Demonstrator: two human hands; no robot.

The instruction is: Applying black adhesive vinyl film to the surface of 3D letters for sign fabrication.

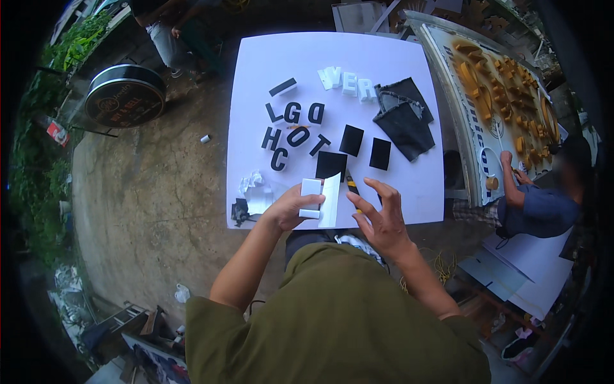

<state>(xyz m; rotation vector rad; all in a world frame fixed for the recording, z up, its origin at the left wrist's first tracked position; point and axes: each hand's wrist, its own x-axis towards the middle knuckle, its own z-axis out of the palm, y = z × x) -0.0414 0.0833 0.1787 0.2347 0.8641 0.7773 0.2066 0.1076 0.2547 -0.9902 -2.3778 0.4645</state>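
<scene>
Landmark: white table [384,54]. Hard to see: left hand's [291,208] fingertips, mostly behind the white block [311,187] they hold above the table's near edge; thumb crosses its front, so full outline uncertain. Lower end of the yellow-and-black cutter [352,184], over the table's near part, lost behind the right hand [382,216]; whether they touch, cannot tell. Person beyond the table's far left corner cut off by the frame.

Grip: left hand closed on the block, thumb against fingers. Right hand loosely open, fingers spread and curved, nothing clearly gripped, just right of the block over the near edge.

Materials: block smooth, matt white, square-edged. White strip [329,201] beside it thin, smooth, slightly bowed; its hold unclear. Black block letters [270,139], thick with pale sides, left of table centre. Flat black rectangles [351,140] right of centre. Dark cloth [409,134], fray-edged, at the table's right side. Crumpled white scrap [258,195], near left corner.

Direction: block's long axis runs near-to-far across the table; strip likewise, far end leaning right.
</scene>
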